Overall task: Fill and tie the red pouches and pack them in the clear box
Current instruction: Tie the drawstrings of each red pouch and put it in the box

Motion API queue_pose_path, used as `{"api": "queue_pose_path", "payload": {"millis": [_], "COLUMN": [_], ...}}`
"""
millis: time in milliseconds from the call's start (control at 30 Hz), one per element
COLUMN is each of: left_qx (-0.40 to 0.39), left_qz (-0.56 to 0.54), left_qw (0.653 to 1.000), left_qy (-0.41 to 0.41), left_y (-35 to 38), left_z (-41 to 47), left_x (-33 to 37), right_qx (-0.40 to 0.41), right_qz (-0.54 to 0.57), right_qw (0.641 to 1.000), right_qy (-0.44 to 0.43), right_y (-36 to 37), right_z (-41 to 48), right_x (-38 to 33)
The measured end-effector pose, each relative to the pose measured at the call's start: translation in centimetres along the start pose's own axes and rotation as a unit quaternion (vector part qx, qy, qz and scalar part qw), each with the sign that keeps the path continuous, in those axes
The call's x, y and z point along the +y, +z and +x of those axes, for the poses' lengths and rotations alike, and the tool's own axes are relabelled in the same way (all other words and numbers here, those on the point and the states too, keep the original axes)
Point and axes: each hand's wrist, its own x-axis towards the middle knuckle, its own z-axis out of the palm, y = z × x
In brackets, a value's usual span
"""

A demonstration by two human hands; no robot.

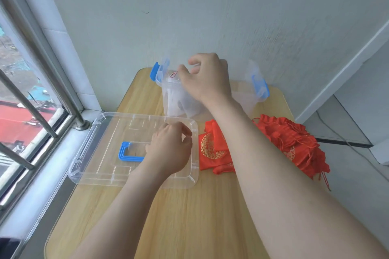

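Observation:
The clear box point(170, 99) with blue latches stands at the table's far edge. My right hand point(207, 78) hovers over its opening, fingers curled, fingertips pinching a red drawstring point(174, 74) at the box's left rim. What hangs from the string inside the box is blurred. My left hand point(170, 147) floats above the clear lid point(99, 153), fingers loosely curled with nothing in them. Flat red pouches with gold print point(211, 150) lie right of the lid. A heap of red pouches point(292, 139) sits further right.
The lid with its blue handle point(126, 153) lies flat on the wooden table point(189, 216), close to the left edge. A window with metal bars point(31, 101) runs along the left. A white wall stands right behind the box.

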Motion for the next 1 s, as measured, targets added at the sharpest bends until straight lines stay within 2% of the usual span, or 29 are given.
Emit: {"api": "queue_pose_path", "payload": {"millis": [100, 167, 233, 300, 400, 467, 533, 633, 800, 867, 1000], "left_qx": [0.015, 0.039, 0.059, 0.07, 0.093, 0.075, 0.042, 0.029, 0.096, 0.121, 0.17], "left_qz": [0.0, -0.015, -0.04, -0.067, -0.05, -0.024, 0.025, 0.07, 0.092, 0.047, -0.119], "left_qw": [1.0, 0.999, 0.997, 0.994, 0.983, 0.977, 0.978, 0.982, 0.981, 0.984, 0.974], "left_qy": [-0.013, -0.016, 0.008, 0.051, 0.149, 0.196, 0.203, 0.171, 0.14, 0.125, 0.09], "left_y": [0.7, 1.1, 1.8, 2.8, 4.8, 6.1, 7.5, 9.0, 9.7, 9.4, 7.8], "left_z": [0.2, 0.2, -0.1, -0.6, -1.8, -2.0, -1.9, -1.5, -1.0, -0.9, -0.9], "left_x": [-0.2, 0.1, 0.8, 2.0, 4.0, 4.7, 5.0, 5.4, 6.3, 6.4, 6.8], "right_qx": [0.093, 0.138, 0.159, 0.169, 0.156, 0.15, 0.167, 0.199, 0.189, 0.203, 0.207], "right_qz": [0.071, 0.111, 0.131, 0.145, 0.155, 0.156, 0.17, 0.254, 0.388, 0.423, 0.483], "right_qw": [0.988, 0.977, 0.976, 0.975, 0.971, 0.968, 0.955, 0.911, 0.834, 0.806, 0.753], "right_qy": [-0.1, -0.119, -0.075, 0.007, 0.095, 0.129, 0.174, 0.258, 0.345, 0.362, 0.397], "right_y": [-1.7, -3.0, -4.3, -5.6, -7.0, -7.4, -7.8, -8.1, -8.4, -8.8, -9.8], "right_z": [-3.5, -6.5, -9.2, -11.2, -14.0, -15.4, -15.9, -15.5, -15.1, -14.8, -14.4], "right_x": [-0.3, 0.0, 0.8, 2.4, 5.0, 6.1, 7.2, 8.1, 8.0, 7.9, 7.7]}}
